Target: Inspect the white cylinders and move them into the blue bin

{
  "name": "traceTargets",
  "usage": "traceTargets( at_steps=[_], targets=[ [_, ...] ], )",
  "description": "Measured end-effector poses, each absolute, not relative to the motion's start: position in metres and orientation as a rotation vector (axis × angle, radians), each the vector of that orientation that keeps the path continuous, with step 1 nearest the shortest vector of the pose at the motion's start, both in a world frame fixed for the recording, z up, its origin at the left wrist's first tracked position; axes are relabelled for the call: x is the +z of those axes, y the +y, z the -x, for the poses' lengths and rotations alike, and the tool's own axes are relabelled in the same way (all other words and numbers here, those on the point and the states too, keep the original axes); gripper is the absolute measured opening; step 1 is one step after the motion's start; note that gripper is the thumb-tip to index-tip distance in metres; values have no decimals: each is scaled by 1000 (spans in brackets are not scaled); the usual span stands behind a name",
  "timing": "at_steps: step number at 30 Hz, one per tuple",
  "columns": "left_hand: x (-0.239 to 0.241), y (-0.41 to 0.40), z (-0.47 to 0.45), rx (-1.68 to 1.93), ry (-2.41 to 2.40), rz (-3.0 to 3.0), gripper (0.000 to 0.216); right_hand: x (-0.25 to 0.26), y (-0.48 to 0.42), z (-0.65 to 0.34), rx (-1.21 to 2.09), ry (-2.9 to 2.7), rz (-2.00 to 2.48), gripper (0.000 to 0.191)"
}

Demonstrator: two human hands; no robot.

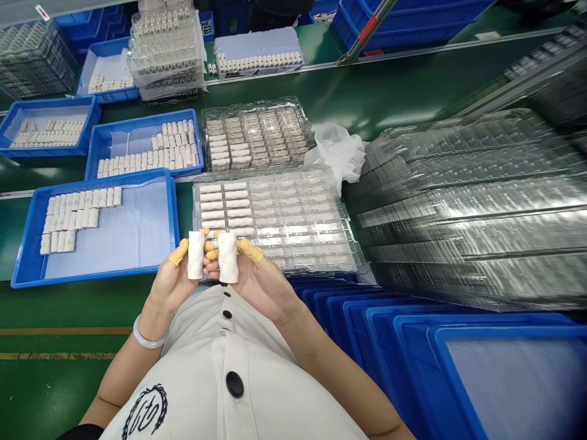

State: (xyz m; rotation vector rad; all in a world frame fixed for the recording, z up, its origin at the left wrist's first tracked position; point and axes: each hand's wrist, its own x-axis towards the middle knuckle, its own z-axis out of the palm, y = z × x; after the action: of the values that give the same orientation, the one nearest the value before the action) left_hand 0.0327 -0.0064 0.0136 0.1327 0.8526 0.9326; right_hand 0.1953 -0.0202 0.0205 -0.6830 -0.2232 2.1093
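My left hand (177, 278), with yellow finger cots, is closed around a white cylinder (195, 255) held upright. Close beside it, my right hand (259, 281) grips a second white cylinder (228, 258), also upright and facing me. Both hands are in front of my shirt, at the near edge of a clear plastic tray (302, 244). Similar white pieces fill its two left columns, lying on their sides. To the left, a blue bin (132, 244) with a pale liner holds rows of white cylinders (68, 211).
More blue bins (199, 165) with white parts stand behind. A filled clear tray (257, 134) and a crumpled plastic bag (339, 153) lie farther back. Tall stacks of clear trays (458, 214) rise at the right, above nested blue bins (398, 330) near my right arm.
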Motion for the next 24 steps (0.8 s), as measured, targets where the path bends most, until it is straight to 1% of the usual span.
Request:
traceTargets(
  at_steps=[5,11,16,21,24],
  targets=[
    [10,-8,-34,911,780,-275,25,17,-20,-194,2128,-241,677,46],
    [10,-5,-37,879,769,-404,34,14,-18,-197,2135,-202,656,44],
    [11,-3,-42,903,792,-322,32,17,-14,-199,2162,-164,651,40],
    [10,-2,-43,898,869,-288,39,16,-13,-200,2138,-132,683,33],
    [12,-2,-43,920,929,-293,33,15,-13,-202,2142,-162,690,28]
  ],
)
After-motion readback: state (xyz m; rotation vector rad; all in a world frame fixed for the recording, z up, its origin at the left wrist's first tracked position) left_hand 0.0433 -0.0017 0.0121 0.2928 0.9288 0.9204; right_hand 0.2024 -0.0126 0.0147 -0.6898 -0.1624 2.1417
